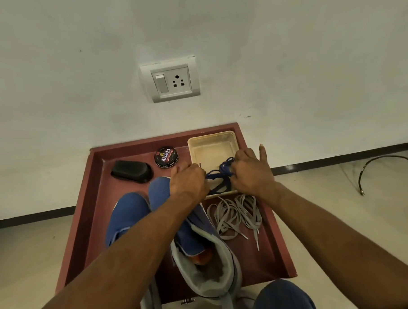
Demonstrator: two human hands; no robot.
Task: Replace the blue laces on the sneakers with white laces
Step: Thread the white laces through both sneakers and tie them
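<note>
Both hands work just right of frame centre, above the near rim of the shallow cream plastic tray [213, 137]. The left hand [189, 179] has its fingers curled round one end of the dark blue woven lace [217, 174]. The right hand [250, 172] pinches the gathered loops of the same lace, with one finger left sticking up. Each grip is therefore pressed together on the lace.

Procedure for the step in hand, judged to be bundling the removed lace over the tray:
- Keep the strand between the hands lightly taut so the loops do not tangle.
- Lower the whole bundle inside the tray walls before letting go.
- Keep it apart from the flat pale grey-white laces [236, 213], which lie loosely coiled just below the tray on the red-brown rimmed table [96, 184].

The visible span of blue lace runs roughly left to right across the frame, rising slightly to the right.

The two blue mesh sneakers [130, 212] stand side by side in the lower centre. Their long axes run from the bottom of the frame upward, with the toes pointing to the top and the padded grey collars nearest the camera. No lace is visible on either.
</note>
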